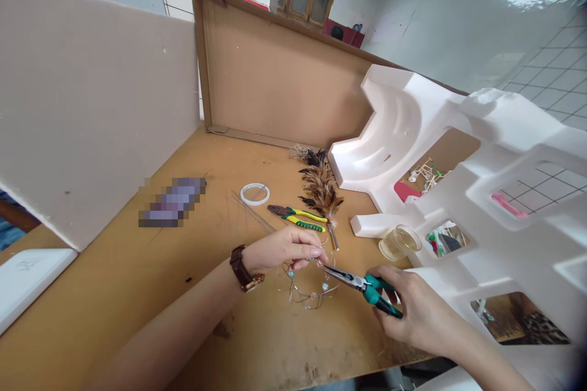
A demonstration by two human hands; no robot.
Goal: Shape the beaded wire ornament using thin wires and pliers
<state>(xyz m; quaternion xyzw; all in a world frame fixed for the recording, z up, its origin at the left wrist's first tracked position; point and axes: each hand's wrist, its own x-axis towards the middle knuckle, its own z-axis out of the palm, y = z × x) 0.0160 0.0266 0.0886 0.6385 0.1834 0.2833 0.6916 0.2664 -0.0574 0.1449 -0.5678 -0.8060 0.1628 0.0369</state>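
Between the fingertips of my left hand is pinched a loop of thin wire strung with clear and pale blue beads, hanging just over the table. My right hand is wrapped round the green handles of long-nose pliers. The narrow jaws of these pliers reach the wire right beside my left fingertips; whether they grip it is too small to tell. Behind my left hand lie yellow-and-green combination pliers, a white ring-shaped roll and several straight thin wires.
A brown feather duster lies near the table's middle. A glass jar stands on the right, beside a large white foam piece. Foam and cardboard panels wall the left and back. A blurred-out flat object lies left.
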